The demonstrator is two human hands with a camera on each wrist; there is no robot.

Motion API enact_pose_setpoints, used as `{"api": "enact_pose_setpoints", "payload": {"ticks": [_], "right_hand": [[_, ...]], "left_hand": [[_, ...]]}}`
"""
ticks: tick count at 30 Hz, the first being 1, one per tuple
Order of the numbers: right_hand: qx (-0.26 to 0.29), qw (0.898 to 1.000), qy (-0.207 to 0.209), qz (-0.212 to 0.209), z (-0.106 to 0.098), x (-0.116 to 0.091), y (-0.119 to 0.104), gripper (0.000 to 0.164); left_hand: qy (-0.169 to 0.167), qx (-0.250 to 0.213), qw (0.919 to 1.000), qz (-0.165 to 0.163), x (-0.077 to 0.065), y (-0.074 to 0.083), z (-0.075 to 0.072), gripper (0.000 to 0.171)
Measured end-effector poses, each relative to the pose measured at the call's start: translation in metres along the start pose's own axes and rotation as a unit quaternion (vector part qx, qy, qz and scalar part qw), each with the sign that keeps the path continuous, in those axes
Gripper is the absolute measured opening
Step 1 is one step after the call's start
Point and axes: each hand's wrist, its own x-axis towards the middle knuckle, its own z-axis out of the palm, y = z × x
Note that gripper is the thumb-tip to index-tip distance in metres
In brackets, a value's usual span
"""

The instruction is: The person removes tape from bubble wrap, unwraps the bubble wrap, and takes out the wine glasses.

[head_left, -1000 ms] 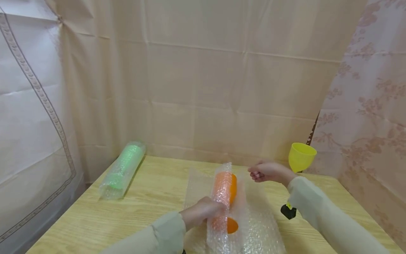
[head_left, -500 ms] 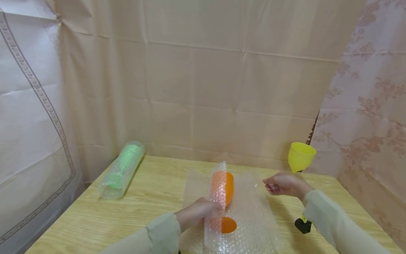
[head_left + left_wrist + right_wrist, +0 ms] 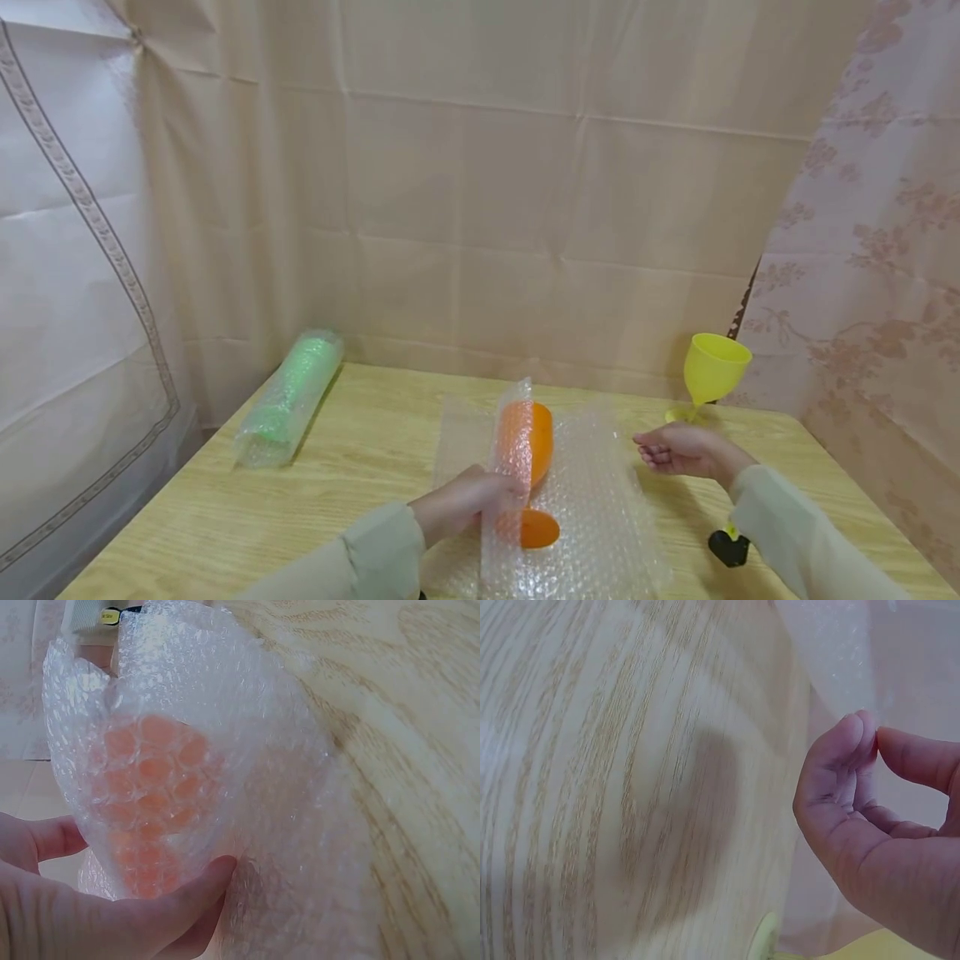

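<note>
An orange goblet lies on its side on a sheet of bubble wrap, its near-left part covered by a folded flap. My left hand grips the goblet near its stem through the flap, and in the left wrist view thumb and fingers close round the covered goblet. To the right, my right hand is curled at the sheet's far right edge. Its thumb meets the fingertips, where the wrap narrows toward them; it seems to pinch the wrap, though the contact is faint.
A yellow goblet stands at the back right of the wooden table, just beyond my right hand. A bubble-wrapped green roll-shaped bundle lies at the back left. Cloth curtains close off the back and sides.
My right hand has moved right and toward me, away from the orange goblet, and the wrap's right part lies flatter. More of the goblet shows. My left hand has barely shifted.
</note>
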Motion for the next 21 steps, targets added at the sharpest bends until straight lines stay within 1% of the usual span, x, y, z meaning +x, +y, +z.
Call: {"api": "enact_pose_setpoints", "payload": {"ticks": [3,6,9,13,16,21], "right_hand": [[-0.022,1.000,0.003,-0.011,0.002,-0.002,-0.003,0.018],[-0.051,0.998,0.016,-0.030,0.006,-0.004,-0.010,0.017],[-0.075,0.995,0.033,-0.050,0.015,-0.007,-0.018,0.021],[-0.106,0.990,0.047,-0.077,0.032,-0.013,-0.030,0.035],[-0.131,0.986,0.049,-0.093,0.048,-0.017,-0.035,0.040],[-0.177,0.978,0.062,-0.093,0.074,-0.020,-0.040,0.037]], "left_hand": [[0.001,0.000,1.0000,-0.005,0.000,0.001,0.000,0.026],[0.002,-0.003,1.0000,-0.006,0.001,0.001,-0.001,0.026],[0.004,-0.009,0.9999,-0.008,0.001,0.000,0.000,0.026],[0.000,-0.012,0.9999,-0.011,0.001,0.001,0.000,0.028],[-0.006,-0.005,0.9999,-0.014,0.001,0.002,-0.001,0.030],[-0.016,-0.003,0.9998,-0.010,0.002,0.001,-0.002,0.031]]}}
